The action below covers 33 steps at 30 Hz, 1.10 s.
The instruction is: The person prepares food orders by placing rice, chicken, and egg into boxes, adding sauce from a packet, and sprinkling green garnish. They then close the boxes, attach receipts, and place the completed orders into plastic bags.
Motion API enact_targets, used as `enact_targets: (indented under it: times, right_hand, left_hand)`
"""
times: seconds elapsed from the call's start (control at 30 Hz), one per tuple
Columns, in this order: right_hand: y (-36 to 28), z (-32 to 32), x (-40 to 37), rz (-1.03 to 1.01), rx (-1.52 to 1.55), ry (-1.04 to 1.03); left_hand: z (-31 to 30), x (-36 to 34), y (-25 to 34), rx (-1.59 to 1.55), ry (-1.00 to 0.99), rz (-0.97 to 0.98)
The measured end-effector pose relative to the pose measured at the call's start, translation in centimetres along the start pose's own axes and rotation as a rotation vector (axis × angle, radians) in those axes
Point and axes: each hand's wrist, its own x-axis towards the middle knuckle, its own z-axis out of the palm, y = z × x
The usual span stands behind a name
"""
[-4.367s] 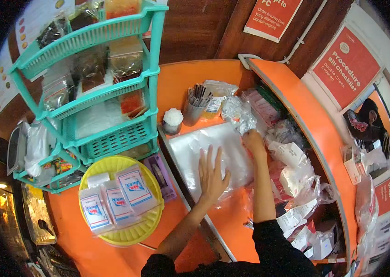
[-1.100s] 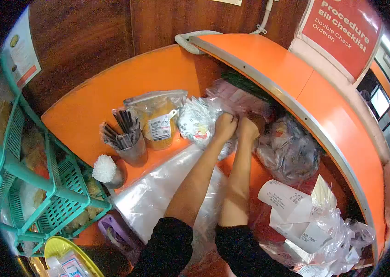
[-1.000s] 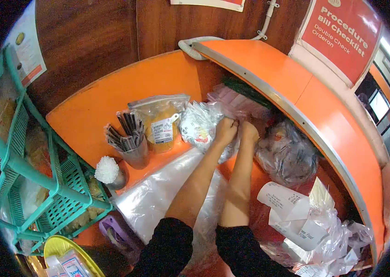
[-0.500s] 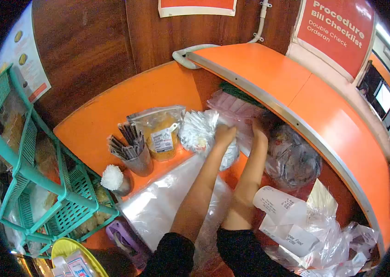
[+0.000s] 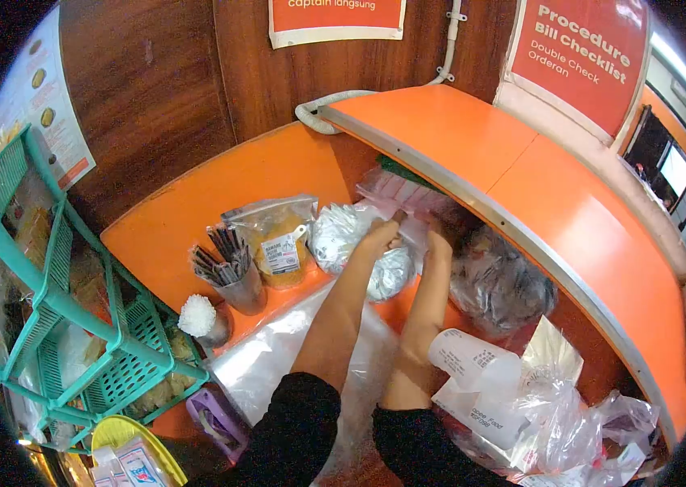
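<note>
Fingers of the left hand [image 5: 380, 237] curl inward; those of the right hand [image 5: 438, 243] are mostly hidden, their grips impossible to tell. Clear plastic [image 5: 416, 235] lies between them, beside a wrapped white bundle [image 5: 341, 235] on the orange worktop [image 5: 391, 312].

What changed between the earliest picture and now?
The left hand has left the clear sheets and moved forward to the white bundle, near the right hand; whether either grips anything is unclear. The view also shifted. The pouch and grey cup stayed beyond the sheets.
</note>
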Motion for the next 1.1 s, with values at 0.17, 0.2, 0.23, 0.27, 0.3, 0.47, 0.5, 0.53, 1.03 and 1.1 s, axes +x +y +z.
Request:
enact_targets:
  times: [0.17, 0.2, 0.23, 0.27, 0.3, 0.47, 0.5, 0.53, 1.03, 1.1]
  right_hand:
    - [0.3, 0.1, 0.5, -0.007, 0.0, 0.005]
    - [0.3, 0.1, 0.5, -0.008, 0.004, 0.005]
    - [0.3, 0.1, 0.6, -0.01, 0.009, 0.007]
    - [0.3, 0.2, 0.7, -0.012, 0.009, 0.008]
    - [0.1, 0.1, 0.7, -0.013, 0.013, 0.012]
    - [0.7, 0.0, 1.8, -0.031, 0.025, 0.005]
    - [1.0, 0.0, 1.9, -0.029, 0.022, 0.002]
    - [1.1, -0.1, 2.0, -0.026, 0.024, 0.003]
    - [4.2, -0.6, 3.5, -0.04, 0.029, -0.071]
    - [4.5, -0.9, 3.2, -0.032, 0.033, -0.066]
  left_hand:
    - [0.3, -2.0, -1.4, 0.193, -0.053, 0.239]
    - [0.6, -2.3, -1.8, 0.159, -0.022, 0.29]
    - [0.7, -2.7, -2.1, 0.124, 0.009, 0.343]
    - [0.6, -3.1, -2.1, 0.122, 0.012, 0.346]
    - [0.7, -3.7, -1.9, 0.062, -0.022, 0.406]
    - [1.3, -6.1, -0.1, -0.065, -0.067, 0.475]
    - [1.6, -6.6, -0.2, -0.127, -0.066, 0.452]
    - [2.0, -6.9, 0.2, -0.189, -0.065, 0.423]
    - [2.8, -14.8, 7.1, 0.108, -0.111, 0.642]
    - [3.1, -16.7, 8.8, 0.062, -0.077, 0.753]
